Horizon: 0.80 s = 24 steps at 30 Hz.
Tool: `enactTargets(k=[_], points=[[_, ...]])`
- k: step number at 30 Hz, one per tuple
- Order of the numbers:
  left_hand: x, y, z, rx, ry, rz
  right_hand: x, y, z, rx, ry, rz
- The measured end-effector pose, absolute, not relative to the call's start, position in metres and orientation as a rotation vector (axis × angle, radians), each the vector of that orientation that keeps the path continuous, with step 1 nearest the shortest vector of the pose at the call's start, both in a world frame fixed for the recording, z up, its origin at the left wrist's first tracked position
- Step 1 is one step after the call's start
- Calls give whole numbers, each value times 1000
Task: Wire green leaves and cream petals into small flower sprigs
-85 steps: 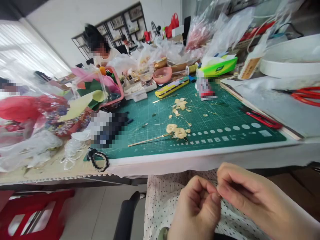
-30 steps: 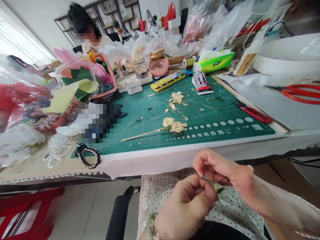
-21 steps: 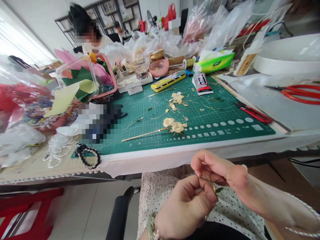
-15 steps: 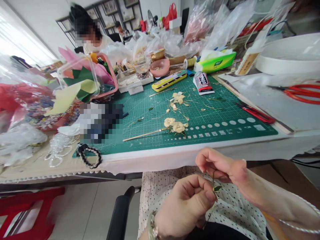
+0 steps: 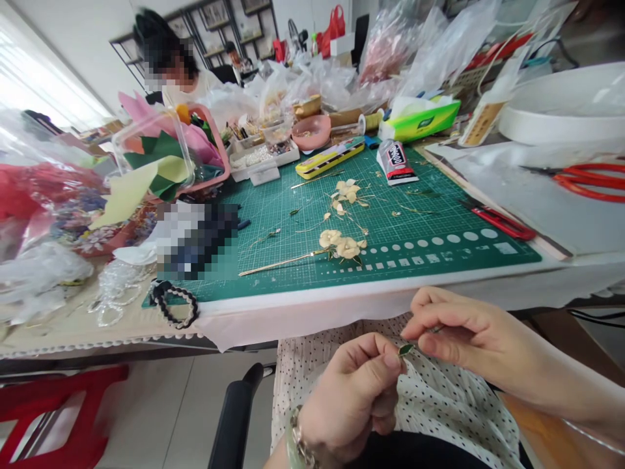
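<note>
Over my lap, my left hand [image 5: 359, 387] pinches a small green leaf [image 5: 405, 350] with a gold-coloured edge between thumb and forefinger. My right hand [image 5: 456, 332] is just to the right, its fingers closed around a bit of thin wire [image 5: 436, 329] by the leaf; most of the wire is hidden. Beyond my hands, a gold hairpin [image 5: 280, 264] with cream flowers [image 5: 347, 247] lies on the green cutting mat [image 5: 273, 286]. A second cluster of cream flowers [image 5: 346, 191] with loose wires lies behind it.
On the mat's right edge are red-handled snips [image 5: 502, 221], with orange scissors [image 5: 593, 182] farther right. A glue tube [image 5: 396, 163], a yellow box [image 5: 329, 158] and a green tissue pack [image 5: 422, 120] stand behind. A black chair armrest [image 5: 234, 417] is at left. Another person sits across the table.
My right hand has turned and lowered, its fingers now level beside the leaf. My left hand has shifted slightly left and up with the leaf, which now points sideways.
</note>
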<state>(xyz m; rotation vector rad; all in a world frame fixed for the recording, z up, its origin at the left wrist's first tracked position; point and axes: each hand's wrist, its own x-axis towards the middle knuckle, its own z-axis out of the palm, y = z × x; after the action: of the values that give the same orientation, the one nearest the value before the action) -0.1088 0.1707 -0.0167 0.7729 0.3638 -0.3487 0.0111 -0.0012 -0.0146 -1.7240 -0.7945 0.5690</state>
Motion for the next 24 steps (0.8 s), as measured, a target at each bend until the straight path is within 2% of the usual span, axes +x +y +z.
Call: enactTargets(k=[5, 10, 19, 24], points=[[-106, 176, -17, 611, 354, -398, 14, -7, -19, -1869, -993, 282], [-106, 181, -18, 506, 370, -460, 8, -5, -8, -1963, -860, 58], [-105, 182, -17, 525, 372, -437, 5, -18, -6, -1995, -856, -59], [-107, 173, -18, 721, 416, -309, -10, -31, -2, -2005, -812, -3]])
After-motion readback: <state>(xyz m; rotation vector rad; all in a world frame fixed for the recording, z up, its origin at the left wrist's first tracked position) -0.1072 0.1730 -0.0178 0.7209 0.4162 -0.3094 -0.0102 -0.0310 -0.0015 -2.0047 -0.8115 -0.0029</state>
